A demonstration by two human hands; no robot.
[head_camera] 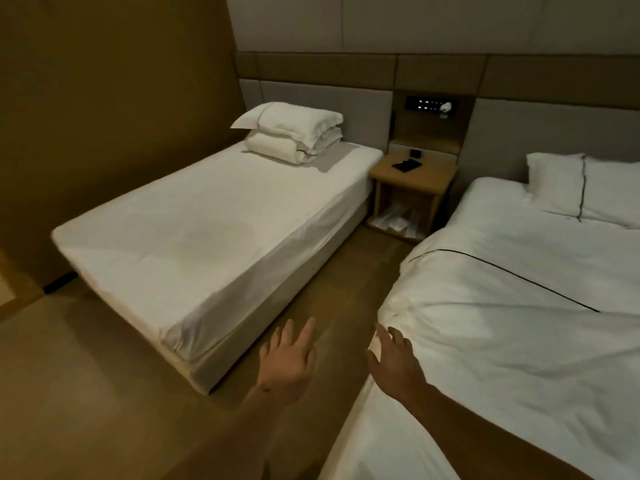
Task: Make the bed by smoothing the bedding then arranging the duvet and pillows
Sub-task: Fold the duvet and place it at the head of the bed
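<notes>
Two bare hands reach forward over the aisle between the beds: the left hand [289, 362] hangs over the brown wood-look floor [104, 375] with fingers spread and holding nothing, and the right hand [394, 363] has its fingers straight and apart, touching the bunched corner of the white duvet with a thin dark piping line [502, 323] at the near left edge of the right-hand bed [398, 431]. That duvet lies spread over its bed, wrinkled near the corner, with two white pillows [585, 187] at the head end. The left-hand bed [214, 230] shows only a white fitted sheet, fairly flat with slight creases along its near edge; a folded white duvet topped by a white pillow [292, 133] sits stacked at its head end against the padded grey headboard [311, 98]. By this view, the left bed's sheet looks smoothed, while spreading its duvet and placing the pillow seem left to do; the right bed likely needs only tidying at the corner. A light wooden nightstand [412, 181] closes the far end of the aisle, so room for moving is a narrow strip of floor, wider at the left bed's foot.
</notes>
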